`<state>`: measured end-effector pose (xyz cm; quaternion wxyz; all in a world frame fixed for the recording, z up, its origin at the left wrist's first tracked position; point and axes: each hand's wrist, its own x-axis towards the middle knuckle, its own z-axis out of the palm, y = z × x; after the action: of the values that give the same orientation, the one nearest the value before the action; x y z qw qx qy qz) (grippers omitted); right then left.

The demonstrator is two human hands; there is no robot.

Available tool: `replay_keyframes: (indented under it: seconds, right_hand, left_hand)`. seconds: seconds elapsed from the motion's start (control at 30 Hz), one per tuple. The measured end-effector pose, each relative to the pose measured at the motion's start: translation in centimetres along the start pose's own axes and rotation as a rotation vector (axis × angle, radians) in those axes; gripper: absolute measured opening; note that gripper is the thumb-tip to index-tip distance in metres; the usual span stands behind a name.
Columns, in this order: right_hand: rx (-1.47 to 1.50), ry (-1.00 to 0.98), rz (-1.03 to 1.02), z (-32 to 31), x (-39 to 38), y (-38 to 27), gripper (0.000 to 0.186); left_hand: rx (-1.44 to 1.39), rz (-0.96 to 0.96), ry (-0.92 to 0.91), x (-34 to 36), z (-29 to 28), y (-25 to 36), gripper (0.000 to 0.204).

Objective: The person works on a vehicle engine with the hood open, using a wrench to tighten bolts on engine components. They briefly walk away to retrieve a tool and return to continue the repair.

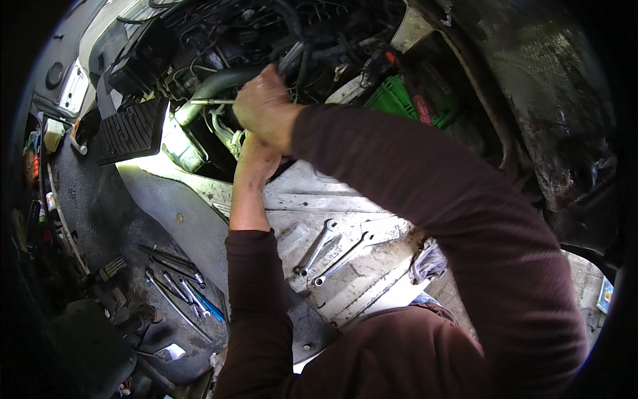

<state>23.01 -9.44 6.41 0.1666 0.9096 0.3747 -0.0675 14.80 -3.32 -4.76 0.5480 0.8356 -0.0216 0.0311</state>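
Note:
My right hand (264, 106) is closed in a fist over the engine bay. A thin metal rod (211, 102) sticks out to its left, apparently the handle of a tool; its working end is hidden. Below the right wrist, my left hand (259, 158) reaches in among the engine parts, its fingers hidden by the right hand and forearm. A large grey hose (222, 81) runs just beyond the rod. Close to my left hand is a brightly lit metal canister-like part (183, 147).
Two wrenches, one (316, 247) beside another (342, 258), lie on the pale metal panel (292, 229) near a crumpled rag (428, 261). Several tools (189, 292) rest on the dark floor at left, by a black pedal-like pad (133, 131). A green crate (392, 98) stands at right.

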Motion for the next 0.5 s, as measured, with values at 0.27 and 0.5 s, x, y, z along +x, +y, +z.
replay_keyframes:
  seconds: [0.27, 0.5]
  right_hand:
    - [0.099, 0.056, -0.365, -1.7, -1.2, 4.4, 0.040]
    - [0.241, 0.250, -0.518, 2.0, 0.1, 6.3, 0.048]
  left_hand:
    - [-0.157, -0.210, 0.068, 0.2, -0.4, 2.5, 0.030]
    - [-0.014, -0.199, 0.108, 0.0, 0.0, 3.4, 0.029]
